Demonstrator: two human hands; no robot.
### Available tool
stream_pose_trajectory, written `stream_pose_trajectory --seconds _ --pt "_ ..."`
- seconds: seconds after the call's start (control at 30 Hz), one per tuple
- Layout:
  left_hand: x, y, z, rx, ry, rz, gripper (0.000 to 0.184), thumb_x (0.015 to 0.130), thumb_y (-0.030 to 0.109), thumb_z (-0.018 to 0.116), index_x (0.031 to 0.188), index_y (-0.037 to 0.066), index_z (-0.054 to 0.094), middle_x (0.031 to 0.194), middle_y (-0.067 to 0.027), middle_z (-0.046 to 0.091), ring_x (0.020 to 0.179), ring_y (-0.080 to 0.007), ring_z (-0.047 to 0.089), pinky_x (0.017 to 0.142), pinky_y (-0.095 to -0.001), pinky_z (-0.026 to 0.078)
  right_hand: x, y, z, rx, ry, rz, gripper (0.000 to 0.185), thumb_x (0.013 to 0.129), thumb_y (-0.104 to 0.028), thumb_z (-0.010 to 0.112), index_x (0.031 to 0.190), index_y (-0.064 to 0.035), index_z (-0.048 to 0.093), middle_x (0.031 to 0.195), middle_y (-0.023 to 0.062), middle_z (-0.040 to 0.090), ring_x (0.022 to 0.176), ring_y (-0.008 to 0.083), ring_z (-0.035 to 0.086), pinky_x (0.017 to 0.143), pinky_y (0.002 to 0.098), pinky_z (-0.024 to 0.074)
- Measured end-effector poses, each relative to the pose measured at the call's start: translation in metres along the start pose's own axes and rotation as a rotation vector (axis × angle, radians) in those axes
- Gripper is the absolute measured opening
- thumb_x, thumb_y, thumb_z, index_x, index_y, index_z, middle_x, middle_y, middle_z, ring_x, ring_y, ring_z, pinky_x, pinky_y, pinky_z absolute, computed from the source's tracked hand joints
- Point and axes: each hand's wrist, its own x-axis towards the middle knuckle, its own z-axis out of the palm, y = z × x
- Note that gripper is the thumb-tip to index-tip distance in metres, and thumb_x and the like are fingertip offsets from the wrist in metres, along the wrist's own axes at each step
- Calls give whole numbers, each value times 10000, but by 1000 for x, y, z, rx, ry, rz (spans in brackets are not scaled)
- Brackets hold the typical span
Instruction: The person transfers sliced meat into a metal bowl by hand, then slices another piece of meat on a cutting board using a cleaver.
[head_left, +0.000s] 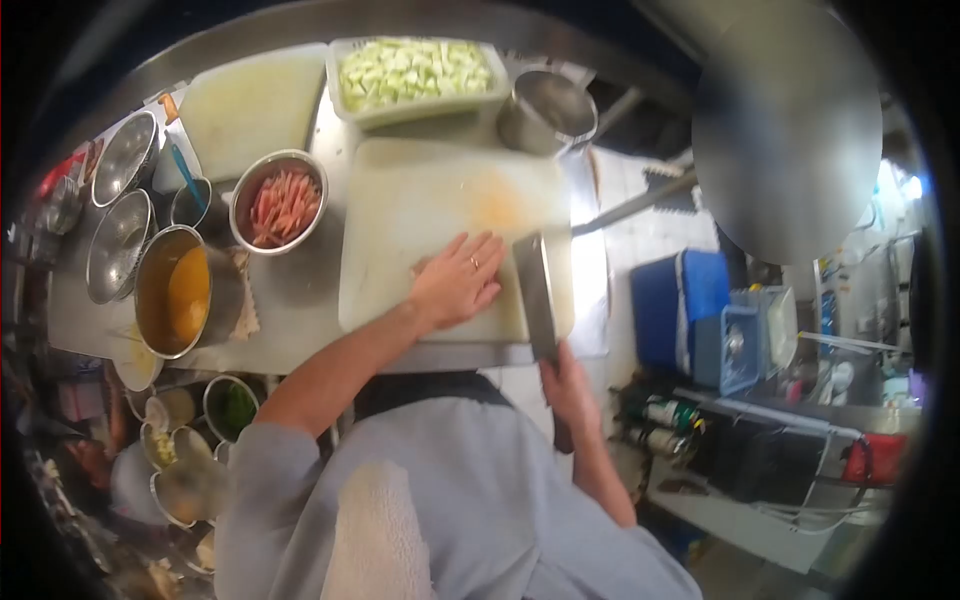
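Note:
My left hand (pixel 460 281) lies over the white cutting board (pixel 400 220) with its fingers stretched out; a ring shows on one finger. Whatever may be under the palm is hidden. To its right, my right hand (pixel 572 388) is closed around the handle of a cleaver (pixel 537 292). The broad blade points away from me over the board's right part, apart from my left hand. An orange stain (pixel 503 206) marks the board beyond my fingers. Left of the board stands a metal bowl (pixel 237 228) of reddish strips (pixel 286 206).
A white tub (pixel 440 112) of chopped pale green pieces (pixel 410 72) stands behind the board, beside a metal pot (pixel 550 110). Another cutting board (pixel 250 105) lies at back left. A pot of orange liquid (pixel 188 290) and colanders (pixel 122 245) crowd the left. A blue cooler (pixel 680 310) is at right.

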Motion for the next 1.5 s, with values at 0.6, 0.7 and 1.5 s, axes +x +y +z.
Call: stream_pose_trajectory --seconds 0.6,0.7,1.5 --pt "-8 -22 -9 -318 39 20 261 874 71 642 1129 18 662 1192 -157 646 1149 -356 582 985 -427 489 3 -24 10 -22 136 -295 220 891 -20 516 1094 7 432 719 254 593 699 468 583 624 570 414" --pt "4 -17 -13 -349 27 98 216 847 56 666 1061 29 673 1115 -117 667 1065 -329 605 926 -412 515 3 -42 5 -21 162 -317 194 889 -24 511 1060 2 423 715 250 597 691 463 586 626 563 429" --pt "16 -33 9 -388 8 100 313 763 95 743 1067 36 697 1074 -119 697 1008 -325 652 876 -414 552 -4 -78 14 -99 -128 -57 255 873 20 499 1115 5 420 742 239 610 739 442 632 670 528 496"
